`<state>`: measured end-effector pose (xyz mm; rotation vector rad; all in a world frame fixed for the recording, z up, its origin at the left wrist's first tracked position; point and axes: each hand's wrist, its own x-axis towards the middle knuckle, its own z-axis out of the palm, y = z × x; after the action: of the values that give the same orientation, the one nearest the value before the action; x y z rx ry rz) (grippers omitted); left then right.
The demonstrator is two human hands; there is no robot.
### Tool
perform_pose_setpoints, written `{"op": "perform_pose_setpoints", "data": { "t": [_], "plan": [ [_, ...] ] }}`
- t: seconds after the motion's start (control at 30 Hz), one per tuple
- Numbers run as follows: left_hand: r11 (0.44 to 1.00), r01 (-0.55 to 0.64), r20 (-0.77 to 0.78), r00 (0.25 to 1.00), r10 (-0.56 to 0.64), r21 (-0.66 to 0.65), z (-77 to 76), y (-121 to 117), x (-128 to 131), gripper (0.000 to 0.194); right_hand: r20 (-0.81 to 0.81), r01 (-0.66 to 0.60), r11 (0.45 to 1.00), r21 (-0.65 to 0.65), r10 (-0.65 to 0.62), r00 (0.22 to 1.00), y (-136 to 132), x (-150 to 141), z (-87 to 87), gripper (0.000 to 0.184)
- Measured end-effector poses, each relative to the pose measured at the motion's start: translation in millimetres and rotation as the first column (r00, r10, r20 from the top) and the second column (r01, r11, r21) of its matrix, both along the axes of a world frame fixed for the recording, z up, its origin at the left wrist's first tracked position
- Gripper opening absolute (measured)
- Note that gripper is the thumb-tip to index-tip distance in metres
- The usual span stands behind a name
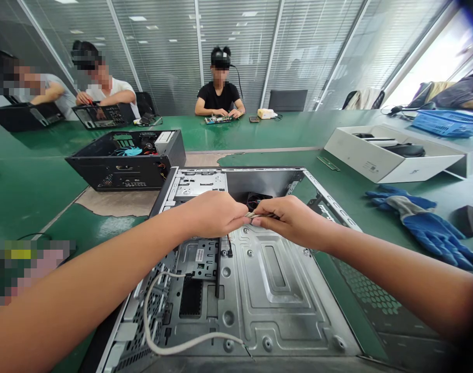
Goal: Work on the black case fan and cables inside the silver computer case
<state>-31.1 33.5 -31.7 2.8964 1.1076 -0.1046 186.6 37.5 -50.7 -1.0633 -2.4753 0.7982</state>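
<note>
In front of me an opened metal computer case (277, 311) lies on the table, its bare inner panel facing up. Over its middle, my left hand (220, 213) and my right hand (285, 215) meet, both closed in a pinch on a greyish cable (253, 214) that looks twisted. Much of this cable is hidden by my fingers. A separate-looking white cable (197, 341) loops along the left of the case from a drive bracket (205, 259) and ends in thin bare wires. Behind my hands sits a dark fan (257, 199), partly covered.
Another black case (129, 171) with parts inside stands ahead on the left. To the right are a white box (360, 155), blue-grey gloves (426, 223), a dark block (468, 221) and a blue basket (449, 123). Several people sit along the green table's (259, 137) far side.
</note>
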Motion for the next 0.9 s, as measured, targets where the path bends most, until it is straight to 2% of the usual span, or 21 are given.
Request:
{"op": "perform_pose_setpoints", "data": {
  "t": [0.17, 0.27, 0.33, 0.47, 0.63, 0.73, 0.9],
  "plan": [
    [0.992, 0.055, -0.042, 0.998, -0.050, 0.111, -2.3, -4.4, 1.1, 0.036, -0.027, -0.076, 0.970, -0.229, 0.072, 0.997, 3.1, 2.2, 2.9, 0.034],
    [0.985, 0.072, -0.054, 0.996, -0.065, 0.158, -2.6, -6.4, 1.6, 0.036, -0.059, -0.086, 0.950, -0.302, 0.072, 0.996, 5.4, 3.9, 1.9, 0.036],
    [0.987, 0.044, -0.054, 0.998, -0.036, 0.155, -1.9, -6.6, 1.9, 0.037, -0.080, -0.048, 0.960, -0.277, 0.027, 0.996, 5.8, 4.4, 0.3, 0.032],
    [0.997, -0.007, 0.004, 1.000, 0.007, 0.077, 0.2, -6.0, 1.3, 0.035, -0.094, 0.052, 0.989, -0.138, -0.065, 0.993, 4.0, 3.9, -1.9, 0.025],
    [1.000, -0.013, 0.056, 0.998, 0.012, 0.021, 1.1, -5.3, -0.5, 0.028, -0.101, 0.076, 0.994, -0.083, -0.085, 0.991, 2.5, 3.2, -1.8, 0.023],
    [0.999, -0.006, 0.022, 1.000, 0.005, 0.054, 0.9, -4.6, -0.1, 0.026, -0.078, 0.040, 0.993, -0.111, -0.048, 0.996, 2.9, 3.6, -0.7, 0.025],
    [0.991, 0.054, -0.064, 0.997, -0.046, 0.121, -1.2, -4.6, 2.2, 0.022, -0.071, -0.051, 0.959, -0.279, 0.032, 0.997, 4.6, 4.9, 1.9, 0.027]
  ]
}}
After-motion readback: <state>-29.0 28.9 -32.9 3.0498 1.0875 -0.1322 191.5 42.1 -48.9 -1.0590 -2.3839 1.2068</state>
